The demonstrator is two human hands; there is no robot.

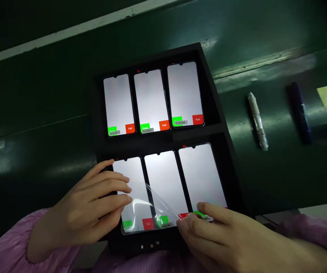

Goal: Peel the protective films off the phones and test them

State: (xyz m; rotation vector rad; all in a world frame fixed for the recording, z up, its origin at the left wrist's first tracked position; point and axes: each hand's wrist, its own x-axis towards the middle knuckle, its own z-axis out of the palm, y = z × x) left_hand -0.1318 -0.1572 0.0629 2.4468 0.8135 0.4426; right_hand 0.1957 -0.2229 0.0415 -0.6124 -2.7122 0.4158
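My right hand (211, 231) pinches one corner of a clear plastic film (163, 203) between thumb and fingers. From there the film stretches leftward over the lower middle phone (166, 170) and the lower left phone (130, 170). Over the left side of that left phone lies my left hand (97, 201), its fingers extended and apart; whether it touches the film or the glass I cannot tell. Beneath my right fingertips is the bottom of the lower right phone (200, 170). The lit phones show white screens with green and red labels, the red reading Fail.
The phones sit in a black tray (210, 77), which also holds an upper left phone (119, 102), an upper middle phone (150, 98) and an upper right phone (184, 91). On the green table (38, 91), right of the tray, are a wrapped pen (257, 121) and a dark marker (301, 113).
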